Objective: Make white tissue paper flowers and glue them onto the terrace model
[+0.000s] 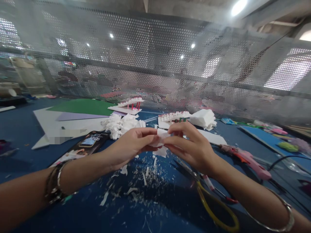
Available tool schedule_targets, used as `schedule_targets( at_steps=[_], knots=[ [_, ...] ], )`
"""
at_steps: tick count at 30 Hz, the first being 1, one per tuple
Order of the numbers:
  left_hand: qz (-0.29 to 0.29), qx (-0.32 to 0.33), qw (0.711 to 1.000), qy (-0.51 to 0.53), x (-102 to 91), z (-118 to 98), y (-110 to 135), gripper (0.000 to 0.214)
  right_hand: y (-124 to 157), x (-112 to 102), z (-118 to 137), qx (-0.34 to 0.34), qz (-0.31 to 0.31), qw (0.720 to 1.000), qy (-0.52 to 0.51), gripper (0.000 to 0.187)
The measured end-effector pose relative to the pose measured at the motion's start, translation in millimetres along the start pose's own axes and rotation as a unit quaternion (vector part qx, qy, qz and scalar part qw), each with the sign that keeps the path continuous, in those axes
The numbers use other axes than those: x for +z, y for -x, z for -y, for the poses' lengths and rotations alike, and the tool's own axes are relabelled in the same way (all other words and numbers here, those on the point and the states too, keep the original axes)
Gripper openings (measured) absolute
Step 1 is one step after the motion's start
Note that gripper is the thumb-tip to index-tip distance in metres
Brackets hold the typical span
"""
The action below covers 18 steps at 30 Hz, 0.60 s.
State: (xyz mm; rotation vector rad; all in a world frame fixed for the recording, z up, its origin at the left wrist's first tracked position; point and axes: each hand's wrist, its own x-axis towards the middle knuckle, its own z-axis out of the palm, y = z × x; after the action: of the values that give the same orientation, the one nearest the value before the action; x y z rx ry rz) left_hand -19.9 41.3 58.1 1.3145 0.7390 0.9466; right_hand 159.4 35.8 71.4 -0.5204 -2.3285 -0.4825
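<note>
Between my two hands is a small piece of white paper [161,135], held above the blue table [102,210]. My left hand [136,144] pinches it from the left with thumb and fingers. From the right, my right hand [190,145] grips its other side with the fingertips. Beneath the hands lie many tiny white paper scraps [145,174]. A heap of crumpled white paper [122,124] sits just beyond my left hand. Yellow-handled scissors [202,197] lie below my right hand, with a red-tipped tool [224,194] beside them.
A phone-printed black box [91,142] and green sheet [80,106] lie left. Two small white models, one with red posts [132,104], one with green posts [175,116], stand at the back. A pink glue gun [250,161] and blue board [272,142] lie right.
</note>
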Motion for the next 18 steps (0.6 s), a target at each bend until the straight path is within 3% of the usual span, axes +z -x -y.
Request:
schedule_targets(
  at_steps=[5,7,9,11,14,16,18],
  knots=[
    [0.004,0.1,0.984,-0.15,-11.1,-10.9,-2.1,0.037,0.0,-2.9,-1.0,-0.03,0.014,0.999,0.021,0.014],
    [0.031,0.149,0.961,-0.23,-15.2,-13.5,-1.3,0.037,1.2,-0.7,-3.3,-0.03,0.028,0.999,-0.009,0.014],
    [0.057,0.205,0.921,-0.327,-17.9,-14.5,0.5,0.03,2.7,3.0,-6.1,-0.023,0.018,0.999,-0.044,0.011],
    [0.066,0.27,0.86,-0.429,-19.7,-14.4,2.4,0.026,3.3,6.2,-8.6,-0.017,-0.005,0.998,-0.061,0.009],
    [0.042,0.383,0.737,-0.555,-21.4,-15.3,2.9,0.029,-0.3,6.4,-12.0,-0.018,-0.02,0.998,-0.05,0.009],
    [0.018,0.452,0.65,-0.61,-22.1,-18.5,1.4,0.023,-5.6,2.9,-14.8,-0.035,-0.031,0.999,-0.029,0.009],
    [-0.006,0.497,0.587,-0.639,-22.0,-23.0,-0.4,0.018,-10.4,-1.6,-17.5,-0.054,-0.041,0.998,-0.003,0.009]
  ],
)
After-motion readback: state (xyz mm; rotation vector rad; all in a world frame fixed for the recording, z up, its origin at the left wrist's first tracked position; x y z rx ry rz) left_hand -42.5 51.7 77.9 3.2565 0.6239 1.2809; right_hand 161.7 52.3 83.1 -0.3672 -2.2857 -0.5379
